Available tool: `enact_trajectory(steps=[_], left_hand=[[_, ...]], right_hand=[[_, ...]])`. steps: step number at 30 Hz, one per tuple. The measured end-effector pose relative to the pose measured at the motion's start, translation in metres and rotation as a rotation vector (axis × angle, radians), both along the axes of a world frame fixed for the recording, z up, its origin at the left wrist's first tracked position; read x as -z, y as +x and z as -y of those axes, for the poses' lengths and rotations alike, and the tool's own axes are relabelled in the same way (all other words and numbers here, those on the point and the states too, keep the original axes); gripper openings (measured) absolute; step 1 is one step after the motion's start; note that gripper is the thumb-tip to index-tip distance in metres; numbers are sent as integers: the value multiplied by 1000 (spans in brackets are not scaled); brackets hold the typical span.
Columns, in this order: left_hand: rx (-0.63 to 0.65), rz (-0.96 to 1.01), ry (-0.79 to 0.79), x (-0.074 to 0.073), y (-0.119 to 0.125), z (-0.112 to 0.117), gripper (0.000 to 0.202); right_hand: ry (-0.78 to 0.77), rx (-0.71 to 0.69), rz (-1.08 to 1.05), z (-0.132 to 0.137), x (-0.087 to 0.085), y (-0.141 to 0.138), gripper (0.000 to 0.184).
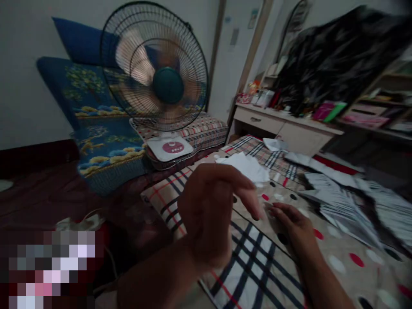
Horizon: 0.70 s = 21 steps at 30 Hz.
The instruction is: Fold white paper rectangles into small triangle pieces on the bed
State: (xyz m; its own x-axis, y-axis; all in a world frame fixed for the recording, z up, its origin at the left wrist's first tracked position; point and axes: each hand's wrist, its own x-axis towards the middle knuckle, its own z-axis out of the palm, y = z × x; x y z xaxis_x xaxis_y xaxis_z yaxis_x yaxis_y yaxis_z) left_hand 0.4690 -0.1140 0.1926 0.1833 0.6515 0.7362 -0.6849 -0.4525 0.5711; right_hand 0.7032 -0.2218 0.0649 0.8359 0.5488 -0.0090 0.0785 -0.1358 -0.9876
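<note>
My left hand (pixel 217 210) is raised in the middle of the view, blurred, with its fingers hooked over and pointing down to the right. Nothing shows between those fingers and the thumb. To its right, my right hand (pixel 294 225) pinches a thin greyish piece of paper (pixel 273 216), seen almost edge-on above the patterned bedspread (pixel 341 266). Beyond my hands lies a loose pile of white papers (pixel 246 166). Several printed sheets (pixel 344 206) are spread out to the right of my right hand.
A running fan (pixel 168 85) stands on a white base (pixel 170 146) past the bed's edge. Behind it is a blue embroidered chair (pixel 86 98). A pale dresser (pixel 257 120) with items on top, and black plastic sheeting (pixel 331 56), are at the back right.
</note>
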Motion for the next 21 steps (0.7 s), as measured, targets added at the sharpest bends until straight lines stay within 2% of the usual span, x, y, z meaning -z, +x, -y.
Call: enact_trajectory(steps=[1,2,4,6,8,10,13,14,17,21], left_hand=[[-26,65,9,-2,18,-9,26],[-38,29,35,0,38,-21,20],[-66,-147,87,11,79,-50,15],[-179,-372,173,32,118,-79,13],[-305,-681,309,57,150,-102,14],[-315,-1009,423,82,172,-115,32],[-313,-1382,478,115,192,-120,81],[-318,-1458,489,123,196,-119,89],[-342,-1572,586,141,202,-115,87],[-432,-1565,661,149,203,-115,73]], right_hand=[[40,-9,4,0,3,2,41],[61,-32,-12,0,7,3,42],[114,-65,-25,0,16,7,40],[139,-93,-39,0,24,11,37],[166,-112,-37,-1,29,14,34],[178,-121,-22,-1,31,16,33],[192,-128,-10,-2,31,17,31],[197,-128,-6,-3,30,18,31],[196,-123,8,-4,28,17,30],[193,-122,34,-5,26,11,28]])
